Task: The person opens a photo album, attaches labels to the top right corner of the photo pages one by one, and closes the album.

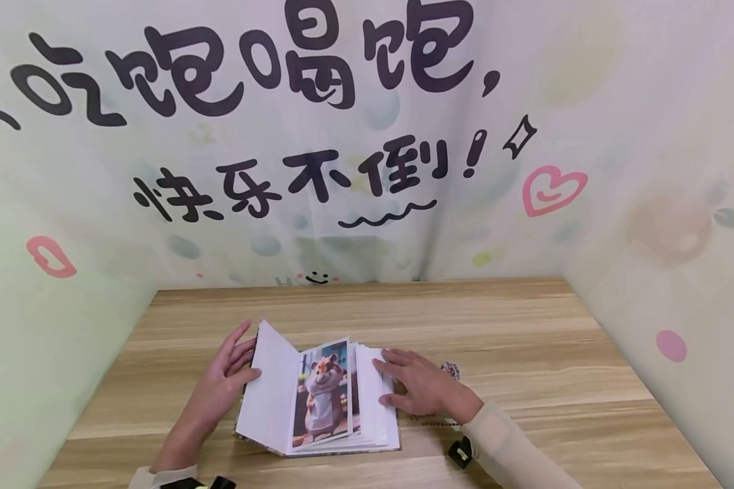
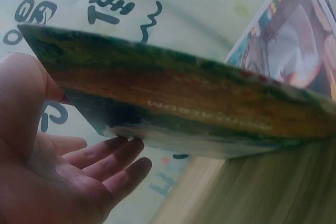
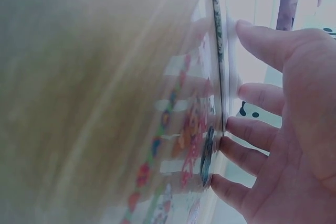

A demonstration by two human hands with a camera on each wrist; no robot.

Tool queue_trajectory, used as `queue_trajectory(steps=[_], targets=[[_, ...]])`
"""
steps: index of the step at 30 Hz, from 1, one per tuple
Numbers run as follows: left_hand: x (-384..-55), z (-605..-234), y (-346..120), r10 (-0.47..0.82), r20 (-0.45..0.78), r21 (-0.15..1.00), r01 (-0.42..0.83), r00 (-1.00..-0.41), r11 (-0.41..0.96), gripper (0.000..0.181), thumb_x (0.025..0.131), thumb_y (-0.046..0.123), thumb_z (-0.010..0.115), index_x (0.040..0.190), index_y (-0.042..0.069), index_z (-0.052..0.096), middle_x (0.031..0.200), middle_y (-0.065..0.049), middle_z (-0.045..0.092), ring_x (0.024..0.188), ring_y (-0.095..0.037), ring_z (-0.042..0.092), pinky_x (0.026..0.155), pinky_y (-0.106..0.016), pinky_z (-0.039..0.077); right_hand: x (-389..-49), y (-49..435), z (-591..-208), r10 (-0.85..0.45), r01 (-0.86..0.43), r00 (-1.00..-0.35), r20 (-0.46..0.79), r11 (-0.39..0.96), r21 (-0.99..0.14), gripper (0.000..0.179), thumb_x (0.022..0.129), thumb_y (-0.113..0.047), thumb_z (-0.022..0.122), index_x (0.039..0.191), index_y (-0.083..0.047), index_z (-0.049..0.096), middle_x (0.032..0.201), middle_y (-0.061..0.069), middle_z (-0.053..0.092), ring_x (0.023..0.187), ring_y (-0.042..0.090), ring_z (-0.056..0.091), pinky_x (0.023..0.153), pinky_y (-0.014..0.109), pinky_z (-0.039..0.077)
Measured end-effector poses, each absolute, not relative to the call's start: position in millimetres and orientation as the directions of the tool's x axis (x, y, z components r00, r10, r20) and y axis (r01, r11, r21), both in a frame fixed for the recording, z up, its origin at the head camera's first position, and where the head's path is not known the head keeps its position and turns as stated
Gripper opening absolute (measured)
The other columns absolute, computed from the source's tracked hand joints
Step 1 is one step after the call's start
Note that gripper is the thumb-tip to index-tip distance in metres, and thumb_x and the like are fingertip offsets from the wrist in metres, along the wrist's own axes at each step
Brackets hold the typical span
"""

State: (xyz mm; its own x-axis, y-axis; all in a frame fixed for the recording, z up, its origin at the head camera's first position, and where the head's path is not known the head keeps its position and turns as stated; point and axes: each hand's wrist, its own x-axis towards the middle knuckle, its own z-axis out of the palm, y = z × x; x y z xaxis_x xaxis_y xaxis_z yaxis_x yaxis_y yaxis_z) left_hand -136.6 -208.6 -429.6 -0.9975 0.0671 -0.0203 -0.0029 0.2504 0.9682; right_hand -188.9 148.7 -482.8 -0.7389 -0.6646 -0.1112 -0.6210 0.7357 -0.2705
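Observation:
A photo album (image 1: 268,390) lies spread on the table, its front cover tilted up at the left. My left hand (image 1: 220,380) holds that cover by its outer edge, thumb on the white inner side and fingers behind. In the left wrist view the cover's green and brown painted outside (image 2: 173,95) shows, with the fingers loosely spread near it. My right hand (image 1: 422,384) rests on the white right-hand pages with its fingers spread. Between the hands, a photo of a hamster in an apron (image 1: 322,401) stands slightly raised from the pages.
Beaded trinkets (image 1: 450,370) lie on the wooden table (image 1: 526,339) by my right wrist, partly hidden by it. Colourful bead strings (image 3: 157,145) show in the right wrist view. A white printed cloth (image 1: 367,251) hangs behind the table and along both sides.

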Motion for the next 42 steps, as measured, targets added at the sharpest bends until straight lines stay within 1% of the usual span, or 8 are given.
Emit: queue_trajectory(steps=[10, 16, 18, 23, 32, 34, 38, 42], targets=[[-134, -437, -226, 0.059, -0.003, 0.965, 0.012, -0.998, 0.261, 0.083, 0.092, -0.001, 0.059, 0.160, 0.017, 0.014, 0.152, -0.027, 0.037, 0.137, -0.037, 0.039, 0.089, -0.008, 0.040, -189, 148, -483, -0.662, -0.616, -0.741, -0.111, 0.737, -0.278, 0.070, 0.095, -0.049, 0.060, 0.152, -0.013, 0.040, 0.160, 0.013, 0.032, 0.147, 0.033, 0.030, 0.118, 0.049, 0.026], [-133, -441, -235, 0.042, -0.009, 0.962, 0.003, -0.999, 0.275, 0.084, 0.092, 0.001, 0.060, 0.160, 0.016, 0.013, 0.152, -0.025, 0.039, 0.122, -0.004, 0.049, 0.089, -0.009, 0.043, -190, 148, -485, -0.660, -0.612, -0.742, -0.116, 0.738, -0.284, 0.070, 0.095, -0.049, 0.060, 0.152, -0.014, 0.040, 0.160, 0.013, 0.032, 0.147, 0.032, 0.030, 0.118, 0.049, 0.027], [-133, -443, -238, 0.035, -0.014, 0.959, -0.004, -0.999, 0.283, 0.084, 0.093, 0.001, 0.061, 0.160, 0.017, 0.012, 0.152, -0.025, 0.039, 0.125, -0.010, 0.050, 0.089, -0.009, 0.043, -190, 148, -485, -0.658, -0.609, -0.744, -0.116, 0.740, -0.285, 0.070, 0.095, -0.049, 0.060, 0.152, -0.014, 0.040, 0.160, 0.013, 0.032, 0.147, 0.032, 0.030, 0.118, 0.049, 0.027], [-133, -447, -245, 0.013, -0.052, 0.954, -0.046, -0.999, 0.297, 0.086, 0.093, 0.005, 0.063, 0.160, 0.019, 0.011, 0.153, -0.025, 0.038, 0.137, -0.042, 0.039, 0.086, -0.006, 0.040, -189, 148, -484, -0.651, -0.602, -0.750, -0.122, 0.747, -0.284, 0.070, 0.095, -0.050, 0.060, 0.153, -0.016, 0.040, 0.160, 0.011, 0.031, 0.147, 0.032, 0.030, 0.118, 0.049, 0.027], [-133, -453, -254, 0.010, -0.089, 0.953, -0.082, -0.996, 0.292, 0.089, 0.094, 0.008, 0.065, 0.161, 0.020, 0.007, 0.154, -0.024, 0.036, 0.138, -0.041, 0.037, 0.086, -0.005, 0.039, -188, 148, -484, -0.651, -0.601, -0.750, -0.116, 0.744, -0.290, 0.070, 0.095, -0.048, 0.062, 0.152, -0.015, 0.041, 0.160, 0.012, 0.033, 0.146, 0.032, 0.031, 0.118, 0.049, 0.028], [-133, -455, -256, 0.007, -0.095, 0.950, -0.088, -0.995, 0.299, 0.089, 0.094, 0.008, 0.065, 0.161, 0.020, 0.007, 0.153, -0.024, 0.037, 0.137, -0.034, 0.041, 0.086, -0.006, 0.041, -188, 147, -483, -0.652, -0.601, -0.749, -0.116, 0.743, -0.294, 0.069, 0.095, -0.047, 0.062, 0.152, -0.014, 0.041, 0.159, 0.012, 0.033, 0.146, 0.032, 0.031, 0.118, 0.049, 0.028], [-134, -460, -260, 0.002, -0.097, 0.951, -0.092, -0.995, 0.296, 0.090, 0.094, 0.008, 0.065, 0.161, 0.017, 0.006, 0.152, -0.025, 0.039, 0.120, -0.001, 0.052, 0.086, -0.009, 0.044, -189, 147, -483, -0.651, -0.599, -0.750, -0.117, 0.744, -0.296, 0.069, 0.095, -0.047, 0.062, 0.152, -0.014, 0.041, 0.159, 0.012, 0.033, 0.146, 0.032, 0.031, 0.118, 0.049, 0.028], [-134, -465, -263, -0.007, -0.094, 0.954, -0.092, -0.996, 0.285, 0.090, 0.092, 0.004, 0.065, 0.160, 0.011, 0.007, 0.150, -0.029, 0.040, 0.104, 0.018, 0.050, 0.085, -0.011, 0.047, -189, 147, -482, -0.650, -0.599, -0.751, -0.115, 0.744, -0.294, 0.069, 0.094, -0.047, 0.062, 0.152, -0.014, 0.041, 0.159, 0.012, 0.033, 0.146, 0.032, 0.031, 0.118, 0.049, 0.028]])
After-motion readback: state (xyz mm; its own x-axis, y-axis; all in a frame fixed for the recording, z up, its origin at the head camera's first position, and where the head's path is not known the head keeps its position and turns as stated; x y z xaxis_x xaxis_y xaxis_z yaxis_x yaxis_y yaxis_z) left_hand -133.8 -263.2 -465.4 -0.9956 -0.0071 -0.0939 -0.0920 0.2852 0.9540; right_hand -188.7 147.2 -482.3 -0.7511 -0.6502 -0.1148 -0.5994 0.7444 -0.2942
